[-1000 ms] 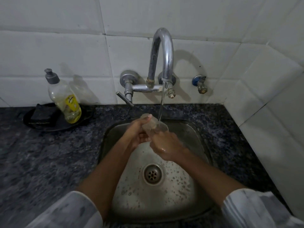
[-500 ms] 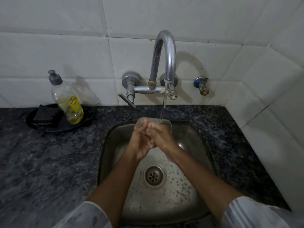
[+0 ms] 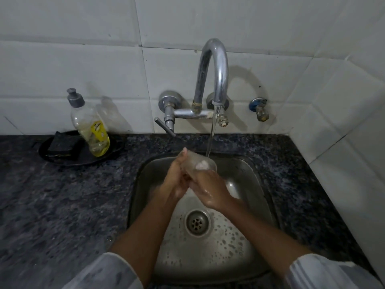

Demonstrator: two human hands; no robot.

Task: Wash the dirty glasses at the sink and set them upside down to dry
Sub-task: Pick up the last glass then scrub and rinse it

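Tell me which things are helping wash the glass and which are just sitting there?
Helping now:
glass, held in both hands
left hand
right hand
tap, with water running
sink

Just sitting there:
soap bottle
dark sponge
black dish under both
small blue valve on the wall

Two bare forearms enter from the bottom edge, both uncovered from elbow to wrist. Pale grey-white fabric sleeve on the left arm [image 3: 104, 272], pushed up near the elbow, faint darker streaks or stripes in the cloth, somewhat blurred. Matching pale grey-white striped sleeve on the right arm [image 3: 325, 272], cuff edge rolled or bunched, vertical stripes clearer here. Left hand [image 3: 175, 180] and right hand [image 3: 210, 192] ungloved, wet sheen on the right one. Fingernails short; one thumbnail visible on top.
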